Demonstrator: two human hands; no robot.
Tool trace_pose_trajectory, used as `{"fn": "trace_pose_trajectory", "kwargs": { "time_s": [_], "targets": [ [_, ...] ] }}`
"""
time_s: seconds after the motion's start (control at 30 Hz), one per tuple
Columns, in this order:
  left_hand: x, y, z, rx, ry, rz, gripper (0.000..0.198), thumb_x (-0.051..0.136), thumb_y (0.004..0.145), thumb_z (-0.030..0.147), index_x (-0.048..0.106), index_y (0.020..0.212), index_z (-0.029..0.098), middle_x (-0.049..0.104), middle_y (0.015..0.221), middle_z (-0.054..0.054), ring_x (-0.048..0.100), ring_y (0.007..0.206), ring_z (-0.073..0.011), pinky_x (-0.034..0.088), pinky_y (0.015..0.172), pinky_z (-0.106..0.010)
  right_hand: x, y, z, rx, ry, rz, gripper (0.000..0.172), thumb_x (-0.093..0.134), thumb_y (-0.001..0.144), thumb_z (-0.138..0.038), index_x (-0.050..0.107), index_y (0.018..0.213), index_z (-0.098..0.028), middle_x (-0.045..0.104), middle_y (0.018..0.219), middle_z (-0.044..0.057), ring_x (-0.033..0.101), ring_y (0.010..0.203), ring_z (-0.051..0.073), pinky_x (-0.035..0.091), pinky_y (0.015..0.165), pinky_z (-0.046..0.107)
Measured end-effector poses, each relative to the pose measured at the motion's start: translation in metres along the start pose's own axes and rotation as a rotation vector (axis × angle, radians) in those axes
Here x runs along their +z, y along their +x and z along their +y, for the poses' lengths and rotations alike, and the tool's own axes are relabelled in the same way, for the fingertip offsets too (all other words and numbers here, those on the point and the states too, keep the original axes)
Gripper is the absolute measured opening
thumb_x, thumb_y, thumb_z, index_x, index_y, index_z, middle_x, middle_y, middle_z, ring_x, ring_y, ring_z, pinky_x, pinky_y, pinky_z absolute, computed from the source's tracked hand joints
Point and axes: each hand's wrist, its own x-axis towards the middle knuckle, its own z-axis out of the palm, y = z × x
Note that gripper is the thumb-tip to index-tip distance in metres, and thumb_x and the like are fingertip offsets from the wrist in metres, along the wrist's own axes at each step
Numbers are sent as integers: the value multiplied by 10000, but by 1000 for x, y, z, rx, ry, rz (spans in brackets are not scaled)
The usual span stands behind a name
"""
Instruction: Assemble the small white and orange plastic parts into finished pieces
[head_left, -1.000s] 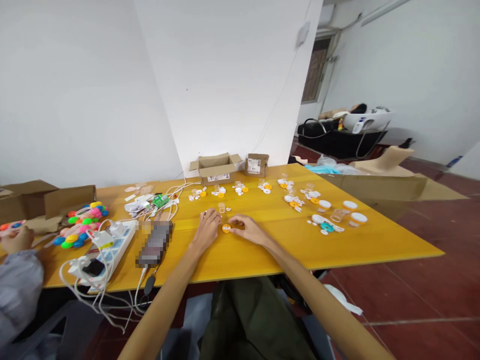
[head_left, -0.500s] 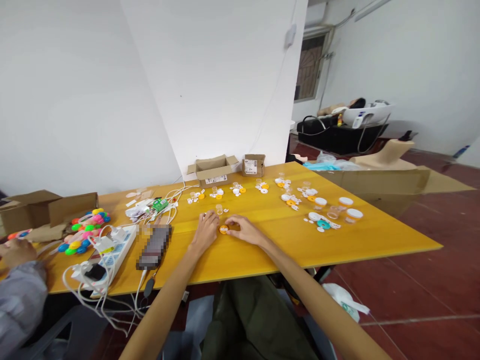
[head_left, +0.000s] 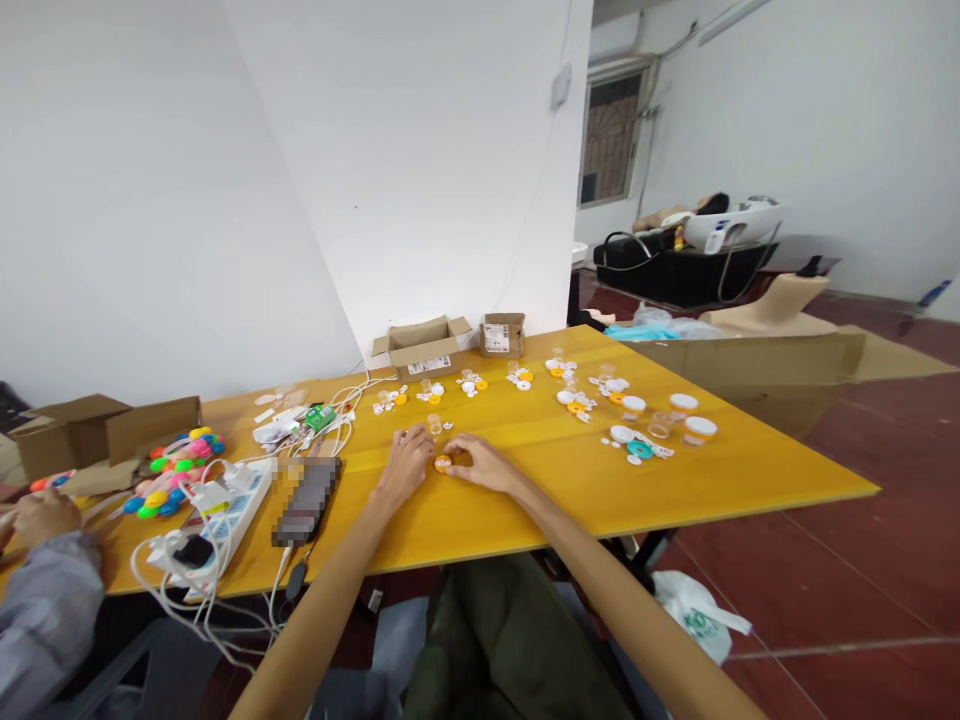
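A small round orange piece with a white centre is on or just above the table in front of me. My right hand is closed on its right edge, thumb and fingertips against it. My left hand is beside its left edge with the fingers curled together; what they hold, if anything, is too small to make out. Just beyond my hands stands a clear plastic cup, with a small white piece next to it.
Groups of orange and white parts lie farther back. White-lidded jars and a teal ring are to the right. An open carton stands by the wall. A phone, power strip and a person's hand are left.
The view has shifted slightly. The orange piece stays between my hands and looks slightly more tilted; my fingers have moved only a little.
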Motion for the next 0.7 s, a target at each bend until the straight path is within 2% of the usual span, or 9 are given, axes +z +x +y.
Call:
{"fn": "trace_pose_trajectory", "kwargs": {
  "time_s": [0.27,0.47,0.6,0.7],
  "targets": [
    [1,4,0,20,4,7,287,511,840,37,670,973,236,696,1099,-87,522,1200,-256,400,954,-415,1,1,-3,-6,-12,-4,175,745,757,-283,682,907,-218,699,944,31,640,893,201,500,826,332],
    [4,-5,-1,-102,-135,109,230,493,874,71,653,831,230,701,1019,-60,545,1131,-238,392,919,-401,1,2,-5,-4,-56,-12,192,742,752,-240,690,935,-220,700,964,38,645,911,209,501,838,337],
    [3,-11,2,-184,-228,182,195,521,876,106,651,821,241,701,1030,-40,547,1105,-230,387,923,-404,1,3,-5,-17,-71,-8,190,750,748,-237,692,928,-224,697,960,40,643,913,213,501,835,339],
    [2,-13,7,-204,-276,193,167,545,877,130,650,820,247,703,1025,-29,549,1088,-226,384,926,-402,1,4,-7,-27,-71,0,192,765,746,-256,689,919,-221,690,965,40,639,917,210,498,842,342]
  ]
}}
